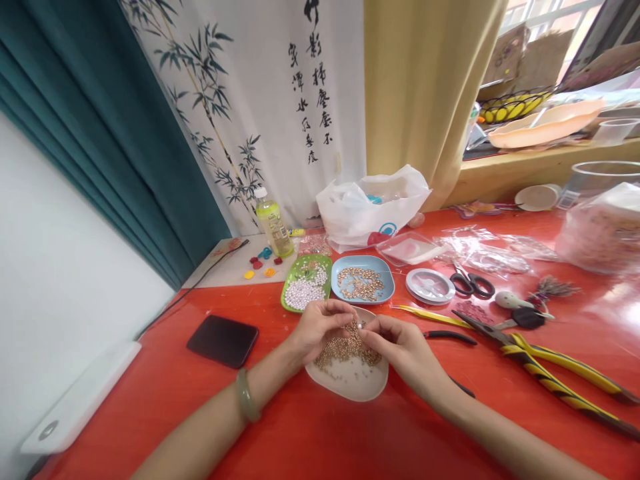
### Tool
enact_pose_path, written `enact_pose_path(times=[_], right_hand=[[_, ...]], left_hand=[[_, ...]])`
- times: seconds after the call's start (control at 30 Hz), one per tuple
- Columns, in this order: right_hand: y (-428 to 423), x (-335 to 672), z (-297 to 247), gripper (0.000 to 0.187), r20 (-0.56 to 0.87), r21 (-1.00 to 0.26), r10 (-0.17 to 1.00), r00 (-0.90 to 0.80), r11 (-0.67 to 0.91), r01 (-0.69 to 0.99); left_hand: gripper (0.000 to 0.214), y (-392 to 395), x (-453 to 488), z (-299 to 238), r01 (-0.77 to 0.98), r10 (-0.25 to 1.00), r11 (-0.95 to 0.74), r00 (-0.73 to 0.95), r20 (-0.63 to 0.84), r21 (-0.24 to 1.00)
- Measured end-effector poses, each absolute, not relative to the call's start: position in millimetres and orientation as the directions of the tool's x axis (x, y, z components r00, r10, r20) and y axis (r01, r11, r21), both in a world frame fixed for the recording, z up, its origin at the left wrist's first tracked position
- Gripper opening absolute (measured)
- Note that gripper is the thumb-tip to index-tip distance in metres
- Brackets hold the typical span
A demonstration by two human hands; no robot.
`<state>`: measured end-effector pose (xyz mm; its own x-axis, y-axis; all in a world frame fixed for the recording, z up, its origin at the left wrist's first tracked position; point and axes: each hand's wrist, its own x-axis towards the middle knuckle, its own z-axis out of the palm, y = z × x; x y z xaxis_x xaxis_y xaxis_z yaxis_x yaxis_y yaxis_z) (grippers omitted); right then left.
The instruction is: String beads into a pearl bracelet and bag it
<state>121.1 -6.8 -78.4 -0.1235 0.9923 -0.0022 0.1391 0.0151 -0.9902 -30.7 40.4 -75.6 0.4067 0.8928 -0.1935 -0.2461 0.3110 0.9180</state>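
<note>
1. Forearms came in from the near edge, a green bangle (pixel 247 395) on the left wrist.
2. Both hands met over the white dish (pixel 357 388), which sat on the red table (pixel 310 433) just in front of the person.
3. Gold beads (pixel 345 350) lay heaped in the dish's far half, right under the fingertips.
4. Step in hand, as judged: picking or handling single beads from the heap.
5. Left hand (pixel 320 328): fingers curled, thumb and forefinger pinched shut at the heap's far edge. Could not tell what was in the pinch, too small.
6. Right hand (pixel 400 343): also pinched closed, tips almost touching the left's. A pale speck showed between them; bead or not, unclear.
7. Next move would likely call for a steady, fine fingertip pinch, low over the dish so drops land back in it.
8. Behind the dish: blue plate (pixel 390 287) of gold beads, green tray (pixel 293 277) of pale beads to its left.
9. Right of the dish: pliers (pixel 550 380), scissors (pixel 473 285). Left of it: phone (pixel 223 341).
</note>
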Motion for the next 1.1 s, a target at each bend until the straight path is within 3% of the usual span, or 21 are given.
enact_pose_path(times=[1.1], right_hand=[[-6.1,119.9,-79.3,0.025,0.053,-0.968,0.993,-0.109,0.078,0.240]], left_hand=[[0.023,38.1,-27.4,-71.6,-0.241,0.919,0.244,0.366,-0.145,0.939]])
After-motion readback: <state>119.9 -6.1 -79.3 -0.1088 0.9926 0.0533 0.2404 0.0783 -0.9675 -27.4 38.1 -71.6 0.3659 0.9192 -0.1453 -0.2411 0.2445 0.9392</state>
